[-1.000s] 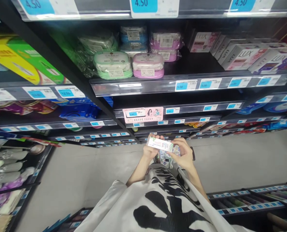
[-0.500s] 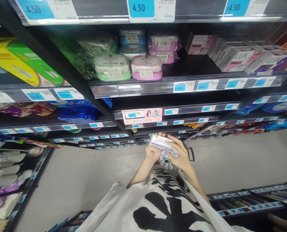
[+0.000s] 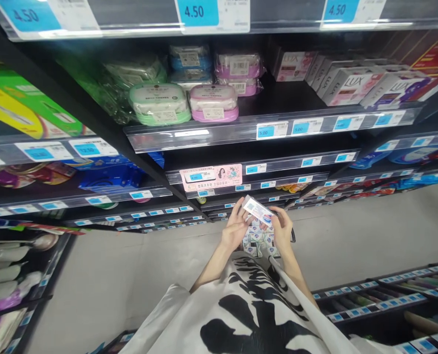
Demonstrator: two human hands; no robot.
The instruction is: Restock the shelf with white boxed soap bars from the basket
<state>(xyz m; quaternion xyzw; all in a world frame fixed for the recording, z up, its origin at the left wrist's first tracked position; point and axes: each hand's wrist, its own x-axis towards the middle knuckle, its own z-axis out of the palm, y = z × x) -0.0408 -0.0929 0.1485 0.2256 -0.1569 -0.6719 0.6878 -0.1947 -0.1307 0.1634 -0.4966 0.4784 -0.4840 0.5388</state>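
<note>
White card with blue and red print made up the small box (image 3: 258, 212) that you held out in front of your chest, tilted with its right end lower. Your left hand (image 3: 235, 229) gripped the left end with its fingers curled round it, and your right hand (image 3: 282, 230) closed on the right end, so both hands were clamped on the same box. Just under it, between your wrists, sat a bundle of small printed packs (image 3: 256, 242); I could not tell which hand bore it. A dark band (image 3: 294, 235) circled your right wrist. Your white shirt (image 3: 256, 314) with black marks filled the bottom of the view.

Ahead of you stood dark shelves. A green soap case (image 3: 160, 104) lay just beside a pink soap case (image 3: 213, 102) on one level, with LUX boxes (image 3: 346, 81) to their right and blue price tags (image 3: 198, 12) reading 4.50 on the rail above. A pink label (image 3: 210, 176) hung on a lower rail, near your hands. Grey floor (image 3: 111, 275) lay below.
</note>
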